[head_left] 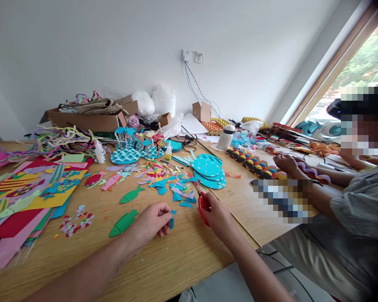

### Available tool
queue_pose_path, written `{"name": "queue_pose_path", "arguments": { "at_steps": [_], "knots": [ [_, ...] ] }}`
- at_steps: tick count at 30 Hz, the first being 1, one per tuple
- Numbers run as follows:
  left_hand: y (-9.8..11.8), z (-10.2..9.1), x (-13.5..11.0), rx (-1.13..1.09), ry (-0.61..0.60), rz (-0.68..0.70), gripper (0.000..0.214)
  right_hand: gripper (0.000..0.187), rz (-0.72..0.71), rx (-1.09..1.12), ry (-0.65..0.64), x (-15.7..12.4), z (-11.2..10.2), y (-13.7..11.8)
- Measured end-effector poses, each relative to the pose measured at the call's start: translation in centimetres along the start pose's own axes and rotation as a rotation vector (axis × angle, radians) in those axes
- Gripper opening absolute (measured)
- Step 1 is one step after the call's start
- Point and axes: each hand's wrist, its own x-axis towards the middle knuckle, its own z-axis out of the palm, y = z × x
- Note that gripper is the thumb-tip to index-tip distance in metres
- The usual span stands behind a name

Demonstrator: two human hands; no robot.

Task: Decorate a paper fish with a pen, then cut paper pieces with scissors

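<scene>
My left hand (159, 218) pinches a small piece of blue paper (173, 219) between thumb and fingers, just above the table. Red-handled scissors (204, 208) are in my right hand (217, 216), their blades pointing away toward the paper scraps. Beside my left hand lies a green paper fish (124, 223), with another green fish (132, 195) farther back. Blue paper scraps (180, 193) are strewn beyond both hands. Round blue pieces with pale specks (208, 167) are stacked behind the scissors. Small red and white paper bits (77, 222) form a pile at the left.
Coloured paper sheets (34, 201) cover the left side. Glue bottles (100, 152) and blue wavy models (125, 154) stand farther back. A thin wooden stick (244, 227) lies right of my right hand. A co-worker (362, 201) handles a wavy paper strip at the right.
</scene>
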Motion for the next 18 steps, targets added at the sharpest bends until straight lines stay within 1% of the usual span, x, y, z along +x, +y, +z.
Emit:
{"name": "queue_pose_path", "arguments": {
  "at_steps": [2, 4, 9, 12, 16, 18],
  "knots": [
    [-0.2, 0.1, 0.6, 0.013, 0.006, -0.005, 0.017, 0.002, -0.048, -0.004, -0.034, 0.4, 0.3, -0.1],
    [-0.4, 0.1, 1.0, 0.022, 0.011, -0.014, 0.013, 0.004, -0.084, -0.006, -0.062, 0.7, 0.6, -0.3],
    [-0.9, -0.1, 1.9, 0.030, 0.017, -0.018, 0.008, 0.007, -0.106, 0.038, -0.086, 1.3, 1.1, -0.8],
    [-1.0, -0.2, 2.1, 0.028, 0.012, -0.007, 0.010, 0.009, -0.110, 0.101, -0.119, 1.2, 1.0, -1.4],
    [-0.6, -0.2, 1.7, 0.025, 0.005, 0.011, 0.012, 0.009, -0.102, 0.196, -0.171, 0.4, 1.2, -2.2],
    [-0.3, -0.1, 1.4, 0.033, 0.005, 0.023, 0.012, 0.010, -0.066, 0.317, -0.161, 0.1, 1.4, -2.3]
  ]
}}
